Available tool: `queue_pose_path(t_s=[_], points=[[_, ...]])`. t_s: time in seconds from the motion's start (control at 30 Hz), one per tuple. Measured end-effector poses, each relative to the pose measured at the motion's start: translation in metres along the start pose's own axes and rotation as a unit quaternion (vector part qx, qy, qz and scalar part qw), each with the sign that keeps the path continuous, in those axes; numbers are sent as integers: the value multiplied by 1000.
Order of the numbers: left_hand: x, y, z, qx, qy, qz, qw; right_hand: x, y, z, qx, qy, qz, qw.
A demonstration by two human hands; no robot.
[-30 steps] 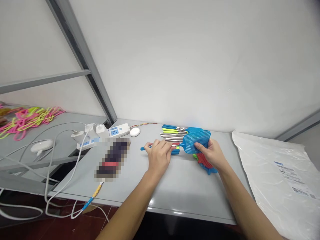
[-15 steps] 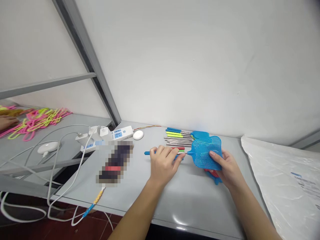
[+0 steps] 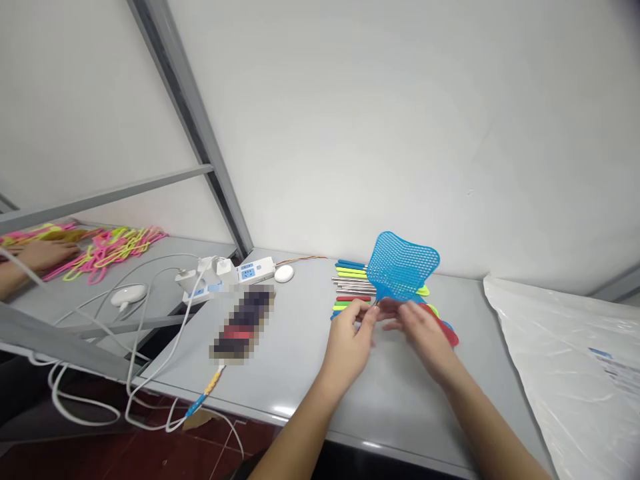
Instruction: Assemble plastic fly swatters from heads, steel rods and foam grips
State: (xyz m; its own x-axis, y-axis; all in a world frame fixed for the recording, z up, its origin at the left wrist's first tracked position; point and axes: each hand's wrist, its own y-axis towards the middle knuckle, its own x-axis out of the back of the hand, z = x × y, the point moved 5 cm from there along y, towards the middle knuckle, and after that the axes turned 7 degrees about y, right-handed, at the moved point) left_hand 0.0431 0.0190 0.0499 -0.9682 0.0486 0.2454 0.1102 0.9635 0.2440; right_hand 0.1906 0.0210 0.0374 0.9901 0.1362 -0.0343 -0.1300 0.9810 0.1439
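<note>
A blue fly swatter (image 3: 403, 267) stands tilted up, its mesh head above my hands. My left hand (image 3: 351, 333) is closed on it, thumb and fingers pinching the metal shaft just below the head. My right hand (image 3: 425, 337) is at the base of the head, its fingers blurred, so whether they grip it I cannot tell. Behind and under my hands lie several more swatters with blue, yellow-green (image 3: 351, 273), red (image 3: 353, 299) and green handles and metal rods (image 3: 350, 285). A red swatter head (image 3: 445, 327) shows beside my right hand.
A white plastic package (image 3: 560, 360) covers the table's right side. To the left are a blurred-out phone-like object (image 3: 243, 323) on a cable, a power strip (image 3: 255, 269) with plugs, and a round white device (image 3: 284, 273). Beyond the metal frame, another person's hand (image 3: 50, 255) rests near pink and yellow loops (image 3: 120, 243).
The swatter has turned from lying level to standing tilted up. My left hand has slid to the shaft near the head, and my right hand has left the mesh for its base.
</note>
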Motion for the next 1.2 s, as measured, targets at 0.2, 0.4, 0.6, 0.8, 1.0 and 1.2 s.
queue_pose_path(t_s=[0.2,0.4,0.6,0.8,1.0,1.2], points=[[-1,-24,8,62,-148,-102,982,-53,-35,1,46,-137,68,987],[2,-40,18,103,-266,-77,956,-51,-61,-18,70,-177,-5,982],[2,-53,38,122,-241,-71,960,-38,-76,-33,109,-253,-38,960],[6,-59,58,138,-339,-120,923,-40,-78,-37,144,-292,-34,945],[19,-58,71,130,-349,-125,920,-42,-79,-39,147,-314,-9,938],[17,-59,71,118,-287,-119,943,-38,-81,-41,167,-334,-33,927]])
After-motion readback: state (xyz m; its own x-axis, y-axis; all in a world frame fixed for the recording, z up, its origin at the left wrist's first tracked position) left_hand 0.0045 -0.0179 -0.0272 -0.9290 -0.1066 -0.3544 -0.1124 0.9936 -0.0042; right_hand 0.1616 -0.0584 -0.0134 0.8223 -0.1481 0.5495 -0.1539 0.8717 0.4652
